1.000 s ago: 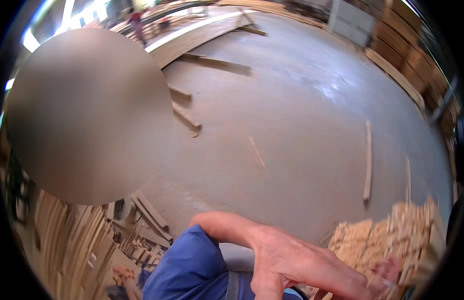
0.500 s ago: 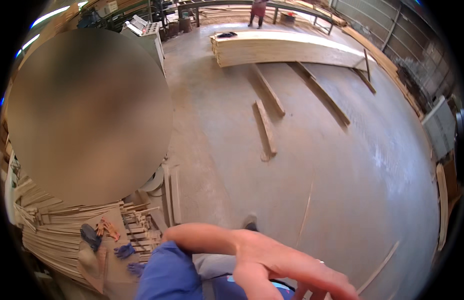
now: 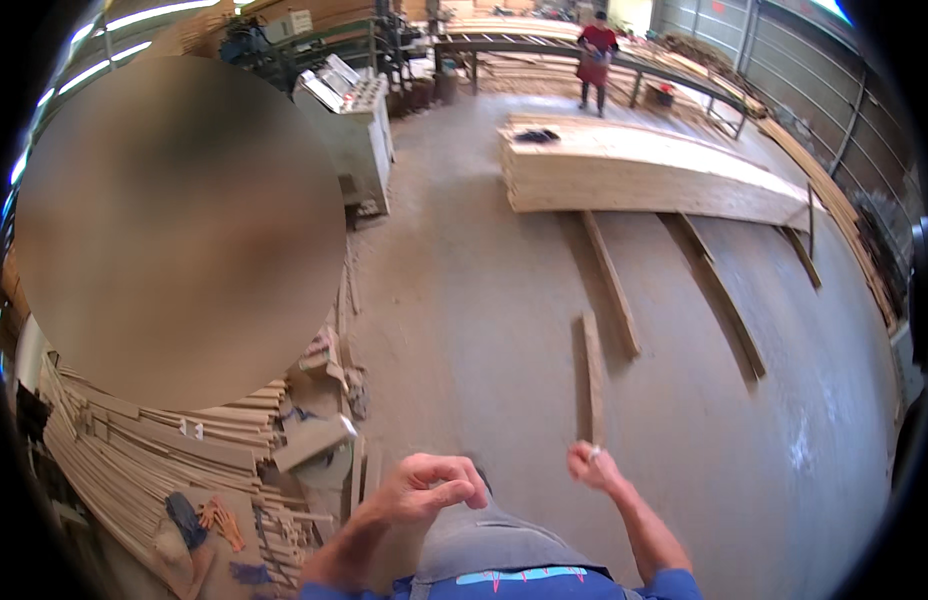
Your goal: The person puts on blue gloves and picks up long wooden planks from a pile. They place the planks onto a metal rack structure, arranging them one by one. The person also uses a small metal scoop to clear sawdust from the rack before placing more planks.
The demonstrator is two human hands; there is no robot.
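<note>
My left hand (image 3: 429, 488) is raised in front of my grey apron (image 3: 494, 545), its fingers curled in toward the thumb and nothing visible in them. My right hand (image 3: 594, 467) is closed at the end of the outstretched forearm. A small white spot shows at its fingers; whether it is a ring or a held thing cannot be made out. Beyond that hand in the picture, a short wooden beam (image 3: 592, 370) lies on the concrete floor. Neither hand visibly touches any timber.
A long stack of boards (image 3: 644, 175) rests on beams ahead, dark gloves (image 3: 536, 136) on top. A person in red (image 3: 596, 60) stands behind it. At left are a control cabinet (image 3: 359, 145), piled wooden strips (image 3: 154, 450) and orange gloves (image 3: 221, 522). A blurred disc hides the upper left.
My view has tilted up, showing more of the far end. The left hand, stretched across my front before, has drawn back and curled. My right hand now shows separately at the right.
</note>
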